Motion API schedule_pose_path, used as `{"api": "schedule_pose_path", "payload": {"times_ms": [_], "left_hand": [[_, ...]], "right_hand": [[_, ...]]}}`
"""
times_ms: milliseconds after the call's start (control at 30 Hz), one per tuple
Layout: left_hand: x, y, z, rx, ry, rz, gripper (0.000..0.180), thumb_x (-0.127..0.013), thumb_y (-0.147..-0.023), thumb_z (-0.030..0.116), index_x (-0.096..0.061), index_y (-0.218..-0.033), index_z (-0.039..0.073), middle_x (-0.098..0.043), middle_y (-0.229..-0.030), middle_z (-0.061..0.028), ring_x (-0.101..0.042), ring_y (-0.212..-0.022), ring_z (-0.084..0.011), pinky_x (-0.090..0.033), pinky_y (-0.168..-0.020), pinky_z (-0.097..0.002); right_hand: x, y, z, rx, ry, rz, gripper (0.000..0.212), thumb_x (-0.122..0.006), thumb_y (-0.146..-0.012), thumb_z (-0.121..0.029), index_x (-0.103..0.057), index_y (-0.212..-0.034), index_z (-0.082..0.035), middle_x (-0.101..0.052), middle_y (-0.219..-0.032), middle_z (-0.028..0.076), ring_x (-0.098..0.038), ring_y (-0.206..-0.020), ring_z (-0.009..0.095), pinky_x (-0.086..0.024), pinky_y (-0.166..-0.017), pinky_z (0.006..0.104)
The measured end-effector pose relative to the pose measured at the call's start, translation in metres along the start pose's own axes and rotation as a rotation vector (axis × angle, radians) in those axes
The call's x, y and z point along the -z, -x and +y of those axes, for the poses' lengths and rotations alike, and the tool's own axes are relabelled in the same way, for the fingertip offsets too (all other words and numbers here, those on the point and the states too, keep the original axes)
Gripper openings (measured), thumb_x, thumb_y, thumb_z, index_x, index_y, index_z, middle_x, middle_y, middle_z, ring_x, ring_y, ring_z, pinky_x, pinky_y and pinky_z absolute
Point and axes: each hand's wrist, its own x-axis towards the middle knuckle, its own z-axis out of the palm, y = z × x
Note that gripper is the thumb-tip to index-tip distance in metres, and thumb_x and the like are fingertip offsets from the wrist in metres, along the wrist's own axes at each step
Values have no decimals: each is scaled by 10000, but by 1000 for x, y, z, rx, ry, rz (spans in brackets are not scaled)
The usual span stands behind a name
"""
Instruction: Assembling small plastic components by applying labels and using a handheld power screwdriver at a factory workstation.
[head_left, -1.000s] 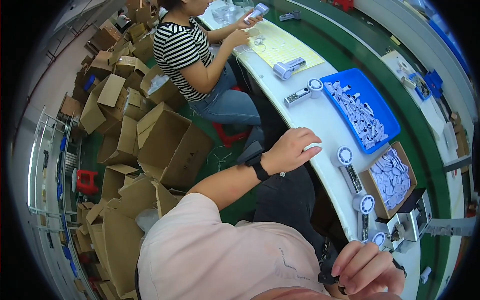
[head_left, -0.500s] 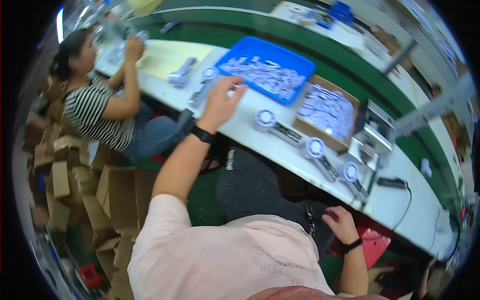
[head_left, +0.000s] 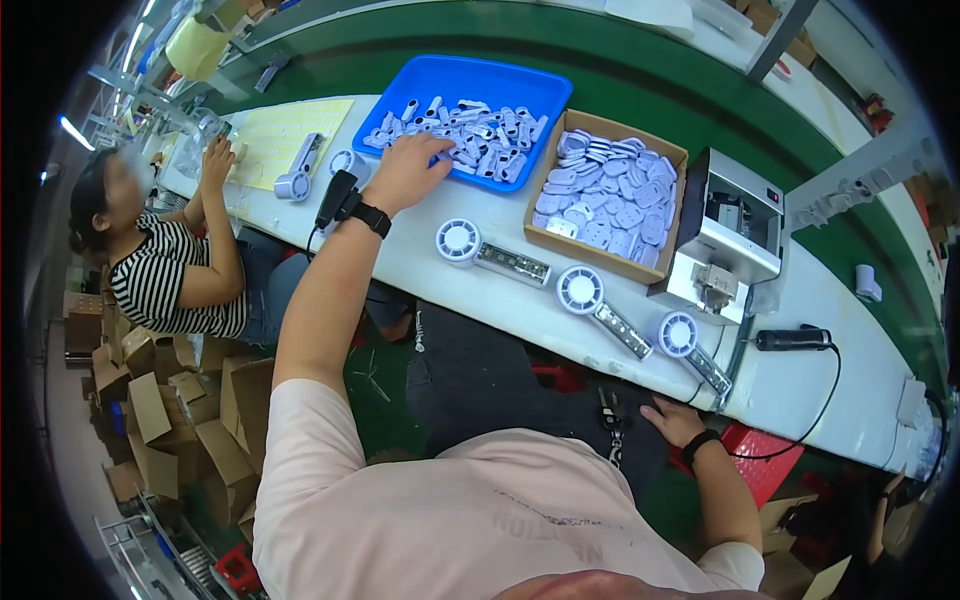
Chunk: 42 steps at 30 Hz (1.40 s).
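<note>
My left hand (head_left: 412, 172) reaches over the near edge of a blue tray (head_left: 470, 70). Its fingers are apart, the tips at the small white-and-dark plastic parts (head_left: 480, 130) heaped inside, and nothing shows in its grasp. Low by my thigh, under the table's front edge, my right hand (head_left: 676, 422) rests with fingers loosely stretched and empty. Between my hands, three white handheld fans with uncovered handles lie in a row: a left fan (head_left: 460, 241), a middle fan (head_left: 580, 290) and a right fan (head_left: 678, 335). Another round fan head (head_left: 347, 163) is partly hidden behind my left wrist.
A cardboard box (head_left: 590, 255) of white covers stands right of the tray, beside a silver machine (head_left: 715, 235). One black corded tool (head_left: 337, 198) is at my left wrist, another (head_left: 793, 340) at the right. A seated person (head_left: 180, 260) works at the left.
My left hand has moved from beside the tray to over its parts. My right hand has settled lower against my thigh. The head view has shifted, and the black tool by my left wrist shows clearly now.
</note>
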Motion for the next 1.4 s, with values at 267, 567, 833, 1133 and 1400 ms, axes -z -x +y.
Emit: {"api": "schedule_pose_path", "payload": {"times_ms": [267,567,833,1133,1400], "left_hand": [[-5,-24,7,-38,105,-135,257,-730,-938,322,-793,-1140,176,-711,-1136,-106,-659,-1106,-338,-515,-959,-478],[-5,-38,8,-84,225,-32,160,-748,-953,197,-736,-1037,61,-753,-1005,-109,-695,-999,-331,-548,-887,-429],[-7,-28,5,48,388,92,202,-706,-995,167,-700,-1153,42,-782,-1044,-141,-755,-959,-309,-582,-847,-376],[17,4,15,30,381,310,229,-747,-944,130,-711,-1147,29,-779,-1031,-137,-754,-949,-262,-574,-844,-360],[41,115,188,-689,386,205,204,-769,-769,68,-663,-943,58,-697,-1004,-108,-667,-842,-259,-550,-906,-477]], "right_hand": [[-19,-31,35,346,-174,304,597,-670,-1022,-455,-610,-1451,-44,-612,-1481,209,-544,-1394,399,-412,-1182,477],[-2,-38,5,212,-261,346,556,-724,-998,-385,-630,-1407,-21,-659,-1400,224,-606,-1311,396,-472,-1119,464],[-2,41,-39,-85,-200,404,501,-733,-971,-356,-669,-1335,-18,-686,-1290,252,-640,-1198,446,-513,-1033,477],[56,108,-126,104,-161,443,481,-778,-939,-252,-667,-1332,1,-718,-1141,202,-720,-978,355,-577,-862,402],[113,98,-247,446,-599,530,422,-800,-907,-76,-675,-1301,9,-726,-1036,109,-706,-880,188,-562,-762,300]]}}
